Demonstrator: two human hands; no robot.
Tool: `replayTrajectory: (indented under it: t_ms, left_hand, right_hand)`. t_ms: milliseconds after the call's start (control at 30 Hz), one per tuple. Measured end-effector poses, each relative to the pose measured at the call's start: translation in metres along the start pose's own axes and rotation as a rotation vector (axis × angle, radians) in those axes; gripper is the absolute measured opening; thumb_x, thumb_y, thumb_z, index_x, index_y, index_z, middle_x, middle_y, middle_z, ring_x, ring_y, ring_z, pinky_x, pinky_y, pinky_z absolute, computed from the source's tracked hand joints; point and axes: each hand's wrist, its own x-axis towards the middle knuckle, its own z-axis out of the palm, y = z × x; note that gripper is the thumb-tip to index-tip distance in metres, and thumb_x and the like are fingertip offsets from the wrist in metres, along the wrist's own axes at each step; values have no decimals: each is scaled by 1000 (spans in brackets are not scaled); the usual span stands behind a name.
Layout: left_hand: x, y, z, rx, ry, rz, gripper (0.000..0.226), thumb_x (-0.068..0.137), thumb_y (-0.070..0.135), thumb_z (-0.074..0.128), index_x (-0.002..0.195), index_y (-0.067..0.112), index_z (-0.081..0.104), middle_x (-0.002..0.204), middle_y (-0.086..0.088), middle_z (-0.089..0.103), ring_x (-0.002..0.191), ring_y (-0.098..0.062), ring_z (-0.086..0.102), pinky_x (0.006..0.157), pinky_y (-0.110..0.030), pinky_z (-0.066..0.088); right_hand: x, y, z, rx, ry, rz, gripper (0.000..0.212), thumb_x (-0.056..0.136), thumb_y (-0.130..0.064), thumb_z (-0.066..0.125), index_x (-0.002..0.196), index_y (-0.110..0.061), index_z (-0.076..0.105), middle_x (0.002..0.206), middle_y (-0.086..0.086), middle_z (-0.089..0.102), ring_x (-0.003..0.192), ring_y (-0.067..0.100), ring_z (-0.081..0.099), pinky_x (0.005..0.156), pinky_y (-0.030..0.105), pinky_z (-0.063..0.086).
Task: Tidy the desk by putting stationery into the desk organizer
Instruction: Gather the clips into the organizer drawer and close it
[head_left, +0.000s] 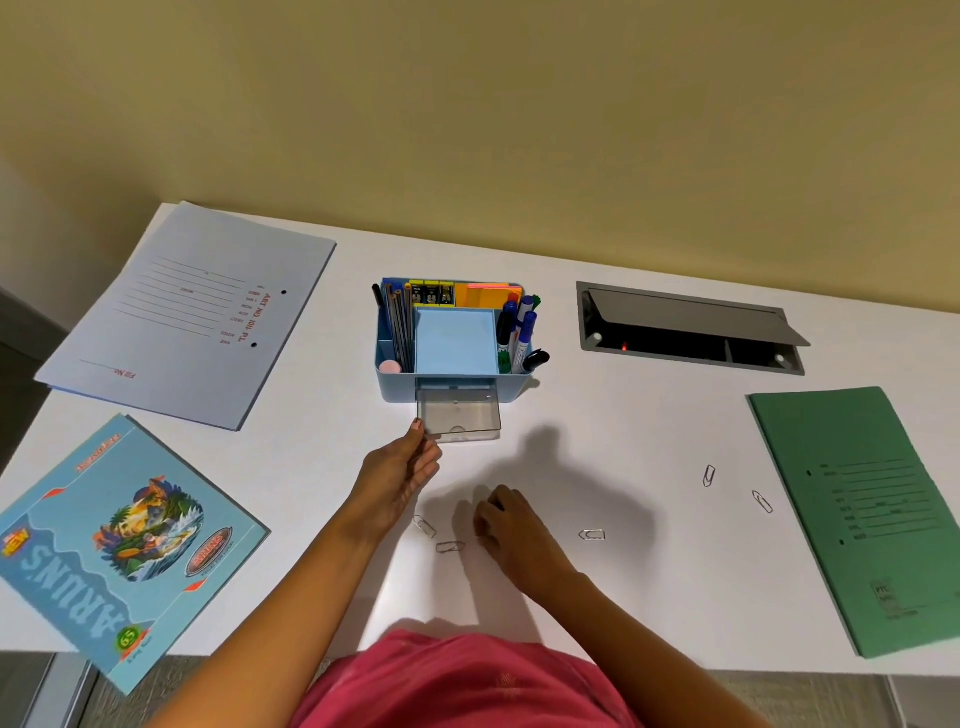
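Head view, light-blue plastic desk organizer (395, 384) mid-desk, its clear drawer (459, 415) pulled out, my left hand (400, 475) pinching its front-left corner, my right hand (511, 530) curled on desk, grip unclear, silver wire paper clips (450, 546) between my wrists.

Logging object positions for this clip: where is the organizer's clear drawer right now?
The clear drawer sits pulled out from the blue organizer at desk centre, with the left hand at its front-left corner.

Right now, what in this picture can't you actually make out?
Head view only:
- Right hand: curled fingers hide whether it holds a paper clip.
- Clear drawer: contents too faint to tell.
- Cable hatch: interior too dark.
- Green folder: print too small, right edge cut off.
- Left hand covers the drawer's corner.
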Motion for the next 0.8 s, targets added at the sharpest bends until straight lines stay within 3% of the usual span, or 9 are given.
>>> replayTrajectory:
  t_ms: [167, 433, 600, 800]
  left_hand:
    - [1, 1, -1, -5, -42, 6, 24, 95, 27, 52, 84, 5, 57, 76, -7, 45, 70, -15, 42, 64, -28, 33]
    - [3, 0, -4, 22, -45, 0, 25, 93, 27, 54, 88, 4, 59, 78, -8, 45, 71, -16, 41, 65, -27, 33]
    - [4, 1, -4, 40, -50, -9, 27, 93, 29, 54, 84, 5, 59, 76, -7, 44, 69, -15, 41, 65, -28, 33]
    - [2, 2, -3, 20, -51, -7, 25, 95, 25, 52, 82, 5, 59, 76, -7, 47, 70, -15, 42, 64, -29, 33]
  right_hand:
    - [-1, -11, 6, 39, -21, -30, 20, 88, -19, 63, 106, -14, 57, 109, 5, 52, 100, 21, 49, 77, 33, 50]
    - [1, -19, 10, 46, 10, -59, 13, 93, -18, 54, 98, -6, 59, 102, 8, 55, 94, 23, 51, 76, 28, 44]
    - [2, -29, 15, 38, 13, -78, 19, 89, -20, 61, 103, -8, 57, 105, 8, 55, 95, 22, 50, 76, 32, 48]
    - [8, -35, 22, -6, 13, -95, 14, 83, -13, 65, 91, -2, 61, 95, 13, 60, 87, 27, 56, 73, 33, 50]
